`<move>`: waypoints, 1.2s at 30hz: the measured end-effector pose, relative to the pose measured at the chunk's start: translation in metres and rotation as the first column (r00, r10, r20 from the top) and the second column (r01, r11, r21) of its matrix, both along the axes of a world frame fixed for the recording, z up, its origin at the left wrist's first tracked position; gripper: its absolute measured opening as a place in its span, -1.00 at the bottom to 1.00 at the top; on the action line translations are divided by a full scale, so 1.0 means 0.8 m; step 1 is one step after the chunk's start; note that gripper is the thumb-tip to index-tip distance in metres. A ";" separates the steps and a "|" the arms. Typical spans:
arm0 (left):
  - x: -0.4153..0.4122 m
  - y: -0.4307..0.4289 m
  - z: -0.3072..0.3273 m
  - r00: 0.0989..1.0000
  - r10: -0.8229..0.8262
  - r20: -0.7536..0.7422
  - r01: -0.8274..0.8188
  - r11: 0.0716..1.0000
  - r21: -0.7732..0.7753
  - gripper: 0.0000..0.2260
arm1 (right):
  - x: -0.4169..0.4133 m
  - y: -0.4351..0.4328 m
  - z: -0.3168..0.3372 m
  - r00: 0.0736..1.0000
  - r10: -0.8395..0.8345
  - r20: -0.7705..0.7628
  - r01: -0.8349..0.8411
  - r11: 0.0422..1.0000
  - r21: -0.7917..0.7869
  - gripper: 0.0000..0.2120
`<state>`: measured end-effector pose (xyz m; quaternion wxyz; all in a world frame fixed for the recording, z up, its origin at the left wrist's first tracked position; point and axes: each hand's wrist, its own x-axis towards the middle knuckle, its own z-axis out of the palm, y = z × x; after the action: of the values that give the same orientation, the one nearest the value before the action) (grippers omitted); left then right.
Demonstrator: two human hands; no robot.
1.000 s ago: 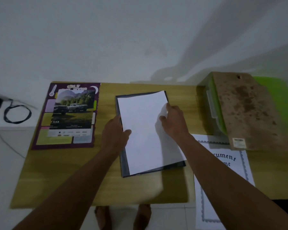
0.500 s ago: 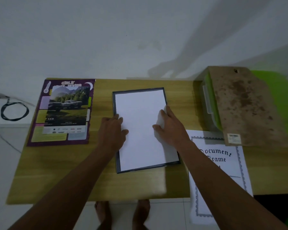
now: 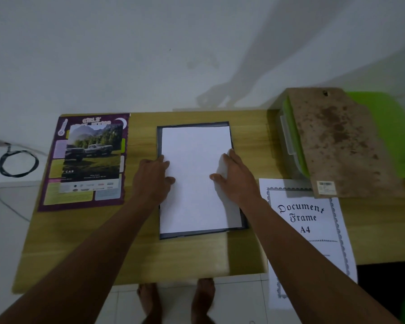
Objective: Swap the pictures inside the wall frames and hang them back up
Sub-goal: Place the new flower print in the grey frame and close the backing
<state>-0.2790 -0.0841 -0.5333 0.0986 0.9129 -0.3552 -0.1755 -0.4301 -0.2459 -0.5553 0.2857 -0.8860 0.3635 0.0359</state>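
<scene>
A dark picture frame [image 3: 194,233] lies flat on the middle of the wooden table [image 3: 138,253]. A white sheet [image 3: 194,160], blank side up, lies inside it. My left hand [image 3: 153,178] rests flat on the sheet's left edge, fingers straight. My right hand [image 3: 236,178] presses flat on the sheet's right side. A car picture [image 3: 92,157] lies on a purple poster [image 3: 56,197] at the table's left. A "Document Frame A4" sheet [image 3: 311,228] lies to the right, overhanging the table's front edge. A brown backing board [image 3: 337,141] leans at the back right.
The backing board rests on a green-lidded plastic box [image 3: 290,141]. A black cable coil [image 3: 18,162] lies on the floor to the left. A white wall stands right behind the table. My bare feet [image 3: 175,300] show below the table's front edge.
The sheet was skewed over the frame a second ago; it has been turned square and now lies inside the frame. Both hands have slid down to its side edges.
</scene>
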 end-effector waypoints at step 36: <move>-0.235 -0.285 0.100 0.947 -0.096 -0.307 -0.008 0.947 -0.322 -0.51 | -0.263 -0.276 0.143 0.884 -0.426 -0.195 0.396 0.901 -0.177 -0.57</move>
<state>-0.4667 -0.3121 -0.4530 0.2971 0.8361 -0.3789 -0.2628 -0.6409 -0.4666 -0.4406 0.1839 -0.7954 0.5751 0.0523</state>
